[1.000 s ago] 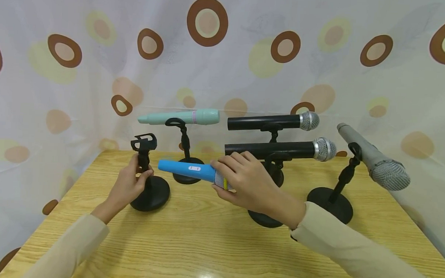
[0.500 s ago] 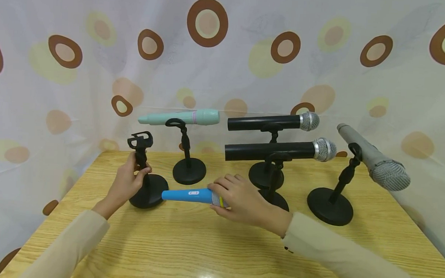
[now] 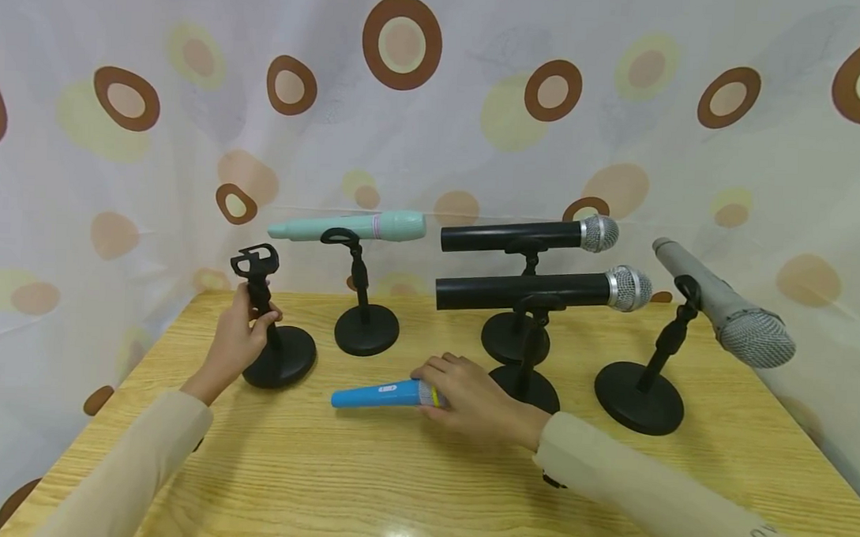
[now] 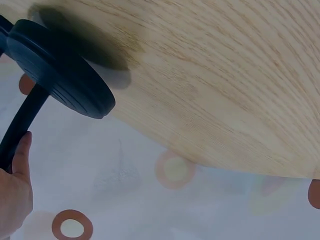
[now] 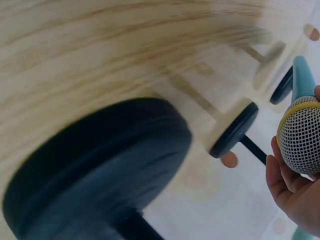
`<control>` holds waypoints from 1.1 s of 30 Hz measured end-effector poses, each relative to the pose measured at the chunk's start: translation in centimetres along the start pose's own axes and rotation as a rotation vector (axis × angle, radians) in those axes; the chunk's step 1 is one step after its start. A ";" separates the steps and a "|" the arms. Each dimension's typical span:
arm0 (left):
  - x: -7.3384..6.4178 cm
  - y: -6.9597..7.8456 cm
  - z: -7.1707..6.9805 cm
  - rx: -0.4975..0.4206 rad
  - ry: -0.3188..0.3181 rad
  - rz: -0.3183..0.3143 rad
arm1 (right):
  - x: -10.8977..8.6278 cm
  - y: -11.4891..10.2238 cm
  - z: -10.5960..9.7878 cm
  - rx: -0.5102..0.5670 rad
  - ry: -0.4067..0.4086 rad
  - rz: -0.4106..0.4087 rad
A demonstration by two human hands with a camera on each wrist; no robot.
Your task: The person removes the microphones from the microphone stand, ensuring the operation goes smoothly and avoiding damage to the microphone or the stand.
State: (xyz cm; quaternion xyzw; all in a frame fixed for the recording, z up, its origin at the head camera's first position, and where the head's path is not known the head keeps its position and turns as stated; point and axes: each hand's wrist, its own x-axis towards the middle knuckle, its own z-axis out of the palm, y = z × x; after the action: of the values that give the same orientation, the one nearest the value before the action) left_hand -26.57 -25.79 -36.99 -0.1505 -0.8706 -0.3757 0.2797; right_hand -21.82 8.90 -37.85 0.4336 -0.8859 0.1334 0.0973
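Observation:
My left hand (image 3: 238,341) grips the upright of a black tabletop microphone stand (image 3: 284,360) at the left of the table. The clip on top of this stand has no microphone in it. In the left wrist view the thumb lies along the pole near the round base (image 4: 62,70); whether the base touches the table I cannot tell. My right hand (image 3: 475,400) holds a blue microphone (image 3: 379,395) by its grille end, low over the table's middle, handle pointing left. The right wrist view shows the silver mesh grille (image 5: 302,137) with a yellow ring, fingers curled round it.
A mint-green microphone (image 3: 396,225) lies in a stand behind. Two black microphones, a front one (image 3: 522,291) and a rear one (image 3: 509,237), sit in stands right of centre. A grey microphone (image 3: 714,290) tilts in its stand at far right. A patterned curtain backs the wooden table (image 3: 365,487).
My right hand has brought the blue microphone down and slightly right, from clip height to near the tabletop. My left hand has shifted the bare stand a little left and back.

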 end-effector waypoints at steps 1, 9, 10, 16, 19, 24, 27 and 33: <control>0.1 -0.1 0.0 0.001 0.006 -0.010 | -0.1 0.2 0.2 0.013 -0.012 0.010; 0.7 -1.1 -0.5 0.020 0.030 -0.061 | -0.3 1.4 1.3 0.124 -0.089 0.082; 0.8 -1.2 -0.6 0.017 0.030 -0.069 | -0.4 1.5 1.3 0.129 -0.094 0.086; 0.9 -1.6 -0.9 0.026 0.026 -0.089 | -0.3 1.7 1.5 0.153 -0.121 0.092; 1.0 -1.8 -1.0 0.022 0.035 -0.088 | -0.3 1.7 1.5 0.159 -0.146 0.098; 1.0 -2.2 -0.9 0.023 0.033 -0.092 | -0.2 1.9 1.7 0.164 -0.183 0.109; 1.1 -2.3 -0.9 0.020 0.030 -0.101 | -0.2 2.0 1.9 0.160 -0.192 0.105; 1.0 -2.6 -0.9 0.016 0.021 -0.118 | -0.3 2.0 2.0 0.164 -0.207 0.103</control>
State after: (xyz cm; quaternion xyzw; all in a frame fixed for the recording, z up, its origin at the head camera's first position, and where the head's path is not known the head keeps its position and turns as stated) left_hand -28.31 -28.14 -37.39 -0.0927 -0.8781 -0.3859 0.2674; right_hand -23.39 9.64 -40.12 0.4055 -0.8983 0.1648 -0.0374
